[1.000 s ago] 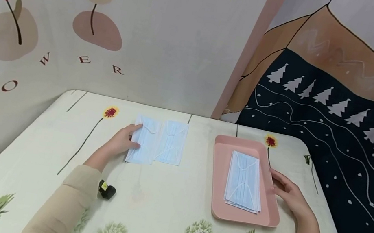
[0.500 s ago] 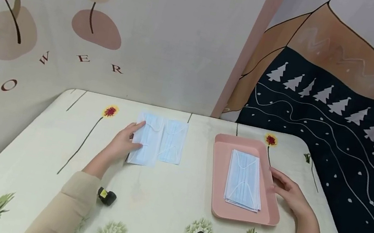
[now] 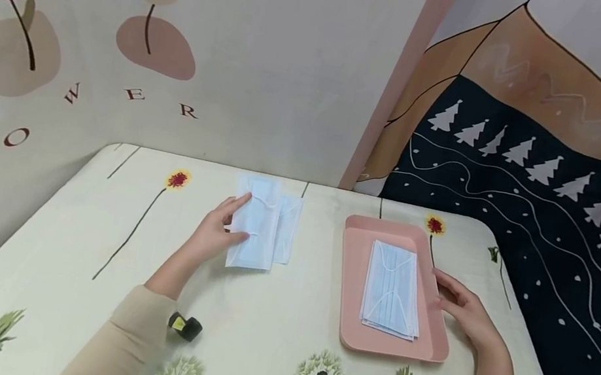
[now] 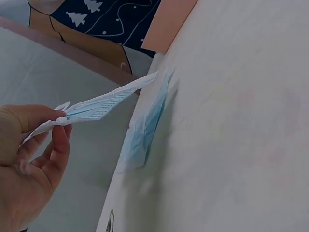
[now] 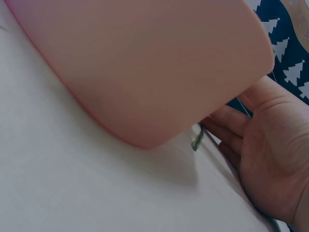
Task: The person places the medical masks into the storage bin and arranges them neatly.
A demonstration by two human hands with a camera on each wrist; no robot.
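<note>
My left hand (image 3: 218, 233) pinches the left edge of a light blue face mask (image 3: 254, 224) and holds it lifted off the table. In the left wrist view the held mask (image 4: 96, 107) hangs above a second mask (image 4: 145, 128) lying flat. That second mask (image 3: 287, 228) peeks out to the right of the lifted one. A pink tray (image 3: 354, 276) at the right holds a stack of blue masks (image 3: 393, 289). My right hand (image 3: 465, 311) rests with fairly straight fingers against the tray's right side; the tray's wall (image 5: 145, 72) fills the right wrist view beside the fingers (image 5: 231, 130).
The table (image 3: 263, 340) wears a cream cloth printed with flowers. A flowered wall panel stands behind it and a dark panel with white trees (image 3: 542, 208) runs along the right side. Small black and yellow tags sit at both wrists.
My left hand has lifted its mask off the table and carried it right, so it now overlaps the second mask. The right hand and the tray have stayed put.
</note>
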